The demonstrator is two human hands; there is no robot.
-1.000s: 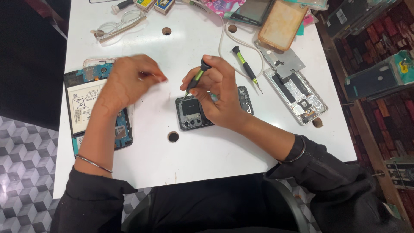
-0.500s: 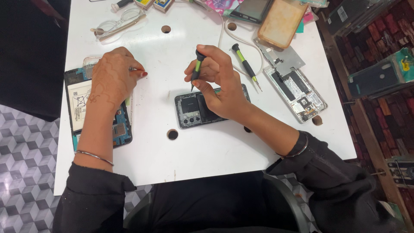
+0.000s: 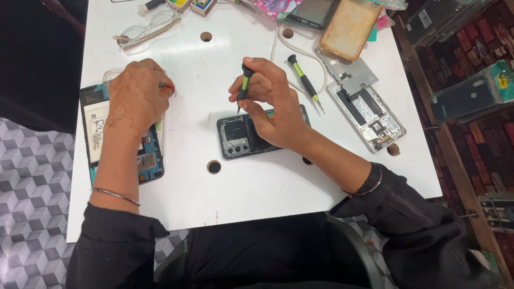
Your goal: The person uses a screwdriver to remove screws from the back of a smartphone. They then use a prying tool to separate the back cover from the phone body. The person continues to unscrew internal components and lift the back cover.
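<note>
Above the opened phone [image 3: 242, 137], my right hand [image 3: 270, 104] has lifted its pinched screwdriver [image 3: 243, 85] clear; my left hand [image 3: 136, 96] has moved aside, fingertips closed on something tiny.

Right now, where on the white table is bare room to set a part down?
Bare patches: between the left hand and right hand, and the near edge of the table below the dark phone. Crowded: the far edge around the glasses and tan case, and beside the opened silver phone.
</note>
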